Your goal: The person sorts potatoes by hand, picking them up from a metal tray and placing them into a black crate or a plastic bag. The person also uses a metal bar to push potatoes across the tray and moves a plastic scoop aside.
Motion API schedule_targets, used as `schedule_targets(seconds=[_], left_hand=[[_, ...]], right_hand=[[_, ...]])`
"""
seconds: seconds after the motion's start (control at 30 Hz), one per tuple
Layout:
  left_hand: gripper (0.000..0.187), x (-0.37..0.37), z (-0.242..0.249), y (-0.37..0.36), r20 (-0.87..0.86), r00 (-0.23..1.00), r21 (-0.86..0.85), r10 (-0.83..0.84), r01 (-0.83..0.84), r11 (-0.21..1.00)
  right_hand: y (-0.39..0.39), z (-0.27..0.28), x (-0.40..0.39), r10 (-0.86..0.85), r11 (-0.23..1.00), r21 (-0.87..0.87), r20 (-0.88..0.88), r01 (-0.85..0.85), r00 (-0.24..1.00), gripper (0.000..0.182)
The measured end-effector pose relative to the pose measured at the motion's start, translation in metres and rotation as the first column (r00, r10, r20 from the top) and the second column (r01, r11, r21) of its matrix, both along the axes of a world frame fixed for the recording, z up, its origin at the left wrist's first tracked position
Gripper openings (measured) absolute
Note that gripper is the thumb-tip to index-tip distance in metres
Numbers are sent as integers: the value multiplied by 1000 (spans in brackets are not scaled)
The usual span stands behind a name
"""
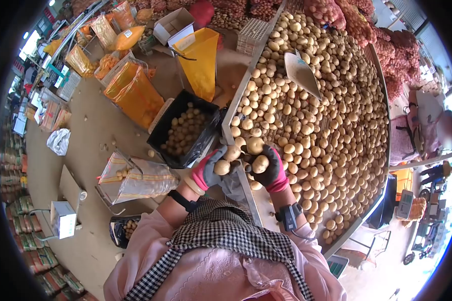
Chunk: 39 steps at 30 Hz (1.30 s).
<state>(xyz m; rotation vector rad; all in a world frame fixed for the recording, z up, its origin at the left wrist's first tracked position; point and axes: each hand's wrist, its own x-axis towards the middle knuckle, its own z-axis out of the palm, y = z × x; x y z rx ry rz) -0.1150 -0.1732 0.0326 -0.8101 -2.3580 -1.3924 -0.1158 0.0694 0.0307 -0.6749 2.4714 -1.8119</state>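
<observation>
Both my hands wear dark gloves with pink cuffs and hold potatoes at the near edge of a big sorting table (pixel 234 105). My left hand (pixel 212 169) grips two potatoes (pixel 226 160) over the table's rim. My right hand (pixel 271 168) cups two more potatoes (pixel 257 155) just beside it. The table is heaped with several loose potatoes (pixel 326 125). A black crate (pixel 168 123) with potatoes in it stands on the floor just left of my left hand.
A flat scoop (pixel 301 74) lies on the potato pile. Yellow and orange mesh sacks (pixel 133 93) stand on the floor to the left, a clear bag (pixel 140 178) on a stand nearer me. Red net sacks (pixel 386 45) line the far side. A person (pixel 437 135) stands at right.
</observation>
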Motion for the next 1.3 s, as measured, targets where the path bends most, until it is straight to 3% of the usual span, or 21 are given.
schedule_targets(seconds=[0.03,0.07,0.1,0.13,0.2,0.23,0.27,0.33,0.37,0.4,0.47,0.6,0.67,0.73,0.8,0.83,0.9,1.0,1.17,1.23,1.3], left_hand=[[42,-6,-11,-13,108,994,10,-9,8,1000],[53,-13,-25,-24,214,977,21,-18,14,1000],[51,-19,-41,-31,314,949,201,-12,-54,978],[51,-21,-36,-41,312,950,204,5,-72,976],[44,-22,-24,-68,296,955,152,20,-68,986],[42,-27,-42,-79,389,920,320,-49,-85,943],[42,-33,-34,-95,392,920,321,-22,-114,940],[39,-39,-20,-141,538,821,317,-194,17,948],[41,-35,-36,-155,495,852,431,-168,-73,899],[41,-22,-45,-175,510,853,425,-114,-134,895],[49,-2,-53,-212,410,894,331,182,-332,883],[55,18,-16,-262,474,856,273,209,-368,889],[56,35,-35,-280,512,825,289,238,-426,857],[57,48,-41,-296,432,811,82,395,-471,878],[57,55,-41,-305,363,833,85,417,-475,876],[57,60,-49,-308,363,788,53,497,-550,834],[57,70,-64,-317,272,725,-45,633,-647,761],[59,77,-77,-318,464,643,137,609,-731,668],[62,75,-52,-315,447,600,177,664,-787,592],[61,75,-59,-317,570,592,332,569,-800,499],[62,79,-57,-326,516,589,244,622,-797,552]], right_hand=[[-16,-3,-9,152,874,-480,420,77,895,38],[-30,-12,-18,460,556,-754,630,350,626,40],[-33,-26,-29,632,458,-815,580,356,514,40],[-47,-25,-35,640,467,-814,581,345,504,40],[-81,-25,-46,301,787,-596,600,163,741,47],[-100,-5,-51,394,729,-653,645,205,655,52],[-114,-8,-60,412,735,-652,647,186,641,52],[-141,-20,-80,788,410,-811,546,417,286,56],[-158,-24,-89,844,385,-808,504,447,184,57],[-177,-32,-97,771,509,-745,617,431,158,58],[-224,-38,-107,723,633,-711,685,306,96,58],[-284,-39,-111,765,629,-731,642,263,-48,58],[-322,-29,-112,828,560,-800,548,215,-119,56],[-349,-46,-116,828,561,-804,544,197,-137,55],[-371,-62,-119,834,550,-804,517,226,-192,52],[-384,-60,-116,796,606,-783,596,141,-106,51],[-400,-54,-114,783,622,-766,607,163,-134,49],[-417,-51,-112,785,619,-757,598,210,-160,46],[-441,-48,-102,792,610,-772,596,179,-131,40],[-446,-57,-103,766,643,-755,632,128,-117,39],[-445,-59,-106,772,636,-769,631,70,-78,40]])
